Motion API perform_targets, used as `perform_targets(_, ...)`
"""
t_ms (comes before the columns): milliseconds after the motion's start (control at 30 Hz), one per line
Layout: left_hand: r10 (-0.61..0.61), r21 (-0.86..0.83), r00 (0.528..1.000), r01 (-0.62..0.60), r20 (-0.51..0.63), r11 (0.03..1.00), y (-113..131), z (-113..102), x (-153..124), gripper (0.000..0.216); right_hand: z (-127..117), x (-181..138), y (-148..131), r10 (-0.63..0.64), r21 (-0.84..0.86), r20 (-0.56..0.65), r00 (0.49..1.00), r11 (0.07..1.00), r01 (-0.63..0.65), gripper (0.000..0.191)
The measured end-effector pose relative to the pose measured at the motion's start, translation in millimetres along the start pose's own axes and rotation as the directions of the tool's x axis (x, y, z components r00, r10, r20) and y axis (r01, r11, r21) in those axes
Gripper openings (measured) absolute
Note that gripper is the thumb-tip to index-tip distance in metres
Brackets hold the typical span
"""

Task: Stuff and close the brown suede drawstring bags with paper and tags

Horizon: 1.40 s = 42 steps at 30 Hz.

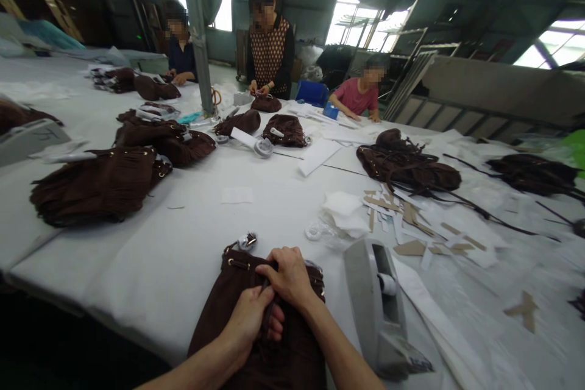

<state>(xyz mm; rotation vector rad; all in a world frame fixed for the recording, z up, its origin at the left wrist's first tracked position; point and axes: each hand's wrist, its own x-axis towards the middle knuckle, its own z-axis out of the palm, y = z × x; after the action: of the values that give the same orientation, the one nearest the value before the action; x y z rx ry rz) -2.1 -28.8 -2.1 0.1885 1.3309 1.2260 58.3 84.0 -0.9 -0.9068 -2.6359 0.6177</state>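
Both hands on brown suede drawstring bag (pixel 256 323) at worktop (pixel 183 256) near edge. Right hand (pixel 289 277) grips the bag's top opening, left hand (pixel 253 319) just below it, pinching the fabric. Grey tape dispenser (pixel 377 308) just right of hands. Paper scraps (pixel 411 219) beyond it.
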Motion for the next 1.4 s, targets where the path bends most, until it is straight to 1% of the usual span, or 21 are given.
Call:
perform_targets(200,0.040,0.076,0.999,-0.043,0.033,0.996,-5,0,0,0.035,0,0,1,0.017,-0.003,-0.012,1.000,1.000,-0.017,0.028)
perform_targets(267,0.041,0.081,0.998,-0.045,0.045,0.996,-6,0,-1,0.034,0,0,0,0.006,-0.014,-0.018,1.000,1.000,-0.007,0.030)
perform_targets(367,0.003,0.056,0.999,-0.006,0.050,0.998,-3,-1,-6,0.026,1,-1,0,-0.014,-0.025,-0.043,0.999,1.000,0.013,0.031)
perform_targets(433,-0.038,-0.010,0.997,0.039,0.068,0.999,2,-3,-10,0.026,1,0,-1,-0.010,-0.028,-0.047,0.999,1.000,0.008,0.031)
perform_targets(567,-0.137,-0.236,0.978,0.173,0.159,0.956,8,-8,-12,0.044,1,0,-2,-0.001,-0.036,-0.053,0.999,0.999,-0.001,0.029)
perform_targets(667,-0.136,-0.325,0.971,0.195,0.196,0.925,7,-9,-11,0.048,1,-1,-3,-0.015,-0.040,-0.079,0.997,0.999,0.011,0.029)
perform_targets(767,-0.129,-0.287,0.984,0.160,0.124,0.944,4,-5,-11,0.044,2,-3,-4,-0.009,-0.041,-0.090,0.996,0.999,0.006,0.028)
perform_targets(867,-0.056,-0.212,0.997,0.067,0.056,0.975,1,2,-12,0.024,3,-4,-5,0.000,-0.041,-0.094,0.996,0.999,-0.004,0.028)
perform_targets(933,-0.013,-0.172,0.999,0.020,0.045,0.985,-1,4,-13,0.018,4,-4,-5,0.001,-0.042,-0.093,0.996,0.999,-0.005,0.028)
perform_targets(1033,-0.007,-0.145,0.999,0.013,0.040,0.989,-5,4,-12,0.018,4,-4,-4,0.000,-0.044,-0.088,0.996,0.999,-0.003,0.028)
perform_targets(1167,-0.011,-0.131,0.998,0.019,0.061,0.991,-11,-1,-9,0.020,4,-4,-3,-0.003,-0.044,-0.080,0.997,0.999,0.000,0.027)
perform_targets(1400,0.029,-0.027,0.995,-0.026,0.097,0.999,-11,-1,-10,0.041,3,-3,-4,-0.006,-0.066,-0.090,0.996,0.998,0.000,0.027)
